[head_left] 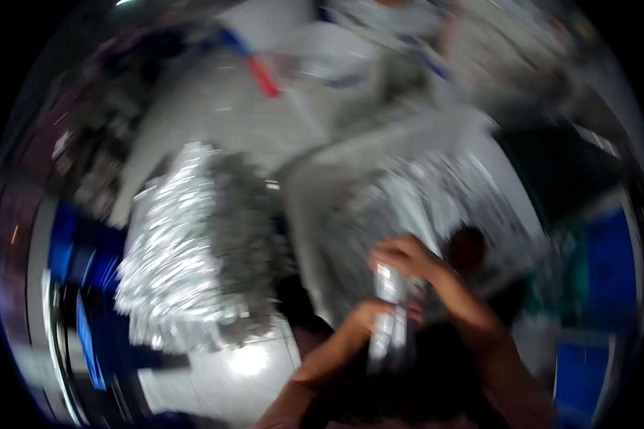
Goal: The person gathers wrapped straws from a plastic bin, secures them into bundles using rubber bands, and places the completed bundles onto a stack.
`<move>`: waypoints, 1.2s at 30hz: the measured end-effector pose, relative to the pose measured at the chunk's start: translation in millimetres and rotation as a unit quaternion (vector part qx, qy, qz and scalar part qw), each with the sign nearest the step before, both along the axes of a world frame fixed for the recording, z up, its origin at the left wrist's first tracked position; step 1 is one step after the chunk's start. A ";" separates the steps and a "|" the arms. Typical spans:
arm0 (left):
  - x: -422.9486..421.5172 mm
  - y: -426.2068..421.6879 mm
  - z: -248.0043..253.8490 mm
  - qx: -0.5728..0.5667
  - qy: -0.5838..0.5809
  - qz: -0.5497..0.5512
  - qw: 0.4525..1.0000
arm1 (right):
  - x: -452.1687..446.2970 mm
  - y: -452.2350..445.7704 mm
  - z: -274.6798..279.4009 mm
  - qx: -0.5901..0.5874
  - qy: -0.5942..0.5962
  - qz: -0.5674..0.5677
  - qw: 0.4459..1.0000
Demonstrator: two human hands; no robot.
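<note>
Motion blurs the head view. My left hand (372,313) is closed around the lower part of a shiny silvery bundle (388,286) in front of my body. Higher up, my right hand (406,256) has its fingers wrapped on the top of the same bundle. Just beyond both hands is a large pale bin (308,243) holding more silvery, clear-looking pieces (436,186). What the pieces are cannot be made out.
A tall pile of shiny silver packets (179,243) stands to the left. Blue crates (82,250) are at the far left, and a blue box (583,379) is at the lower right. A dark round object (467,248) lies in the bin. White sacks (336,53) stand beyond.
</note>
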State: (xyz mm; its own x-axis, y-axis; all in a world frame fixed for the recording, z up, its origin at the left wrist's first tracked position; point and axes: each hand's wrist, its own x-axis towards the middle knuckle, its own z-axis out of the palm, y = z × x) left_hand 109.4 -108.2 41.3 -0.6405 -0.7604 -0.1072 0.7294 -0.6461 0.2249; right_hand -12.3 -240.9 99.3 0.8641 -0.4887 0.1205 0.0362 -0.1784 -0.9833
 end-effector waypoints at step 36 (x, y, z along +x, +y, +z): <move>-33.6 -36.7 60.5 0.007 -0.366 0.159 0.917 | -61.6 41.3 0.8 -0.089 0.153 -0.280 0.944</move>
State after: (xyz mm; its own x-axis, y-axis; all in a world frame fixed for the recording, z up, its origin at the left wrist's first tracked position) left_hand 75.8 -144.9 101.8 -0.1387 -0.8911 -0.4320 0.5381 -0.4340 0.7225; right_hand -73.9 -199.5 100.1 0.4835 -0.8748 0.0310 -0.3928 -0.2485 -0.8854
